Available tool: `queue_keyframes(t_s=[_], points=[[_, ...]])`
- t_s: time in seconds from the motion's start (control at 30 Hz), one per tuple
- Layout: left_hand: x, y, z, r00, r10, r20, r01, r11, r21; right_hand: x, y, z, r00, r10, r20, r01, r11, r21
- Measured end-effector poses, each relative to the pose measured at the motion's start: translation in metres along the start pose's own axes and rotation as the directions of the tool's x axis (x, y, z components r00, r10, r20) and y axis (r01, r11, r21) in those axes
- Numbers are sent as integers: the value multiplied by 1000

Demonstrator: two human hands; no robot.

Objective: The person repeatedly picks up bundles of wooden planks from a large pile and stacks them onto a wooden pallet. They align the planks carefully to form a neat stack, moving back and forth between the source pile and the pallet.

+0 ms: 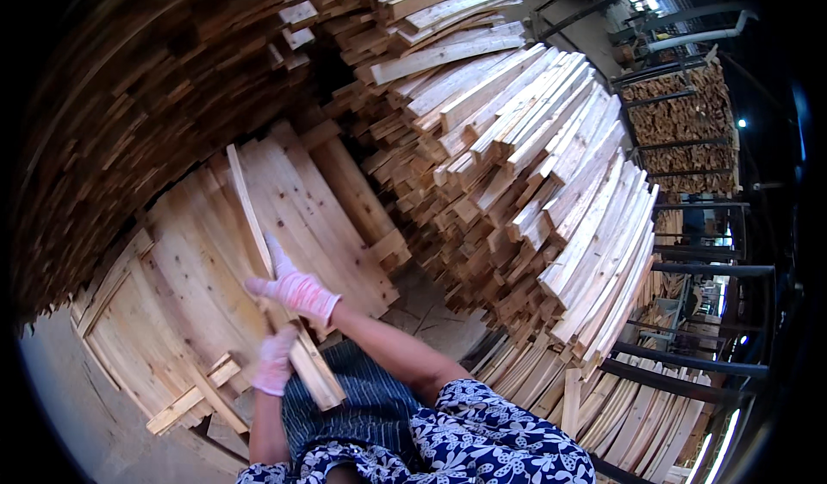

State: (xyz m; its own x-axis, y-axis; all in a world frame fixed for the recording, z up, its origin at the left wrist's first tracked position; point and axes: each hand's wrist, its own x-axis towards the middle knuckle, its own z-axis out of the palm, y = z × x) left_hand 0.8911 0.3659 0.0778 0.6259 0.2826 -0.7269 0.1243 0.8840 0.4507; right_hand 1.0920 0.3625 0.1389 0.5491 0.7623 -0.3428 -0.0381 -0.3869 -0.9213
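Pale wooden slats (316, 370) slant between my hands over a wide board platform, the near end by my apron. Pink-and-white gloves cover both hands. My left hand (275, 362) is closed against the side of the slats, its fingers partly hidden. Farther up, my right hand (297, 289) grips across them, slightly blurred, with the thumb side toward the left. Beyond it a thin slat (246, 199) reaches away over the boards. Whether this is the same piece as the near end, I cannot tell, since my right hand covers the join.
The board platform (194, 268) has a loose crosspiece (194, 395) at its near left corner. A tall stack of slats (551, 165) rises on the right, and a darker stack (155, 96) walls the far left. Metal racks (689, 372) with more wood stand at far right.
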Motion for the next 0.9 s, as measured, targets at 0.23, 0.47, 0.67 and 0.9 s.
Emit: queue_keyframes(t_s=[0.23, 0.47, 0.67, 0.9], points=[[-29, -6, 36, 991, 131, 28, -130, 889, 440, -27, 8, -14, 867, 442, 229, -498, 778, 383], [-76, 30, -7, 921, 255, -296, -133, 917, 376, -21, 32, -89, 968, 239, -71, -245, 966, -89], [-116, 38, -104, 669, 481, -566, -58, 794, 605, 85, 91, -193, 950, 215, -227, -312, 688, -655], [-110, 71, -163, 458, 703, -545, 431, 361, 827, 108, 141, -150, 973, 112, -203, -183, 908, -377]])
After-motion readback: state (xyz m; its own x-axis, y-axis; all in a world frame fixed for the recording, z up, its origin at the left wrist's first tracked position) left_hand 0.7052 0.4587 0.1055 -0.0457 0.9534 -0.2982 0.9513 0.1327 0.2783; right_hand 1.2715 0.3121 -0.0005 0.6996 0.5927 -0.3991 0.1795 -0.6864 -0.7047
